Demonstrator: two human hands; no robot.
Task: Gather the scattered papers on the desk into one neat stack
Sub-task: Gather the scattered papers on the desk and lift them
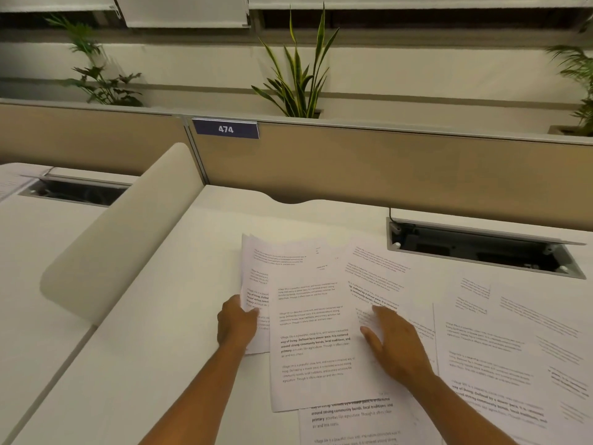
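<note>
White printed paper sheets (309, 335) lie fanned and overlapping at the middle of the pale off-white desk (179, 316), more loose sheets (513, 342) spread to the right. The left hand (236, 321) has its grip pinched on the left sheets' edge; the right hand (396, 343) lies flat, fingers released, on the pile.

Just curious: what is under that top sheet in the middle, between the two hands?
More printed pages stick out from under the top sheet at its left, right and near edges. What lies beneath its middle is covered.
</note>
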